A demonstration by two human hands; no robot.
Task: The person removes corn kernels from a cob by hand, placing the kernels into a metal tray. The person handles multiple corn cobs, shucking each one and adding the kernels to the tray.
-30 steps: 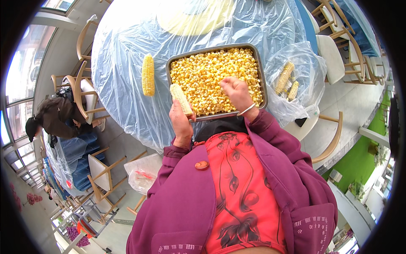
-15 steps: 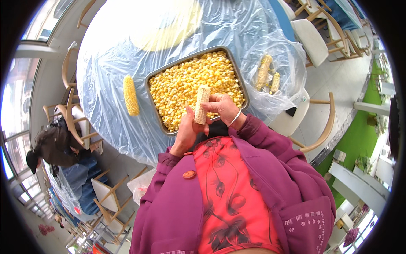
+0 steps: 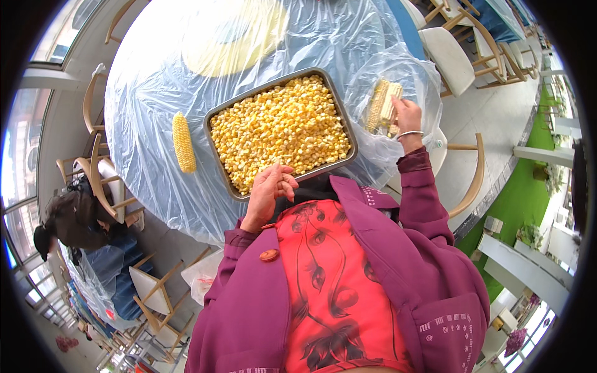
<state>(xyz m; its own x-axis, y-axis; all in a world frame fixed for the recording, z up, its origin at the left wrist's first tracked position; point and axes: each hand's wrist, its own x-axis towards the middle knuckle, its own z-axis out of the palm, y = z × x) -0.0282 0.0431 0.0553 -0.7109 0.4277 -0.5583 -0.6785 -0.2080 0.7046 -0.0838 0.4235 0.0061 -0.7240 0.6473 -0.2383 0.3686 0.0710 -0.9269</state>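
A grey rectangular tray (image 3: 344, 110) heaped with loose yellow corn kernels (image 3: 280, 127) sits on the table before me. My right hand (image 3: 408, 117) is over a clear plastic bag at the tray's right, closed on a stripped, pale corn cob (image 3: 390, 102). Other bare cobs (image 3: 375, 112) lie in the bag beneath it, partly covered by the held one. Over the tray's near rim is my left hand (image 3: 270, 188), empty, its fingers loosely bent and apart. A whole ear of corn (image 3: 183, 142), still full of kernels, lies left of the tray.
Clear plastic sheeting (image 3: 146, 130) covers the round blue table, with a yellow round shape (image 3: 239, 43) under it at the far side. A white-seated wooden chair (image 3: 449, 61) stands at the right. A person in dark clothes (image 3: 78, 214) is at another table on the left.
My right hand has carried the bare cob from above the tray's near edge to the bag at the right. The left hand has let go of it and stays by the tray.
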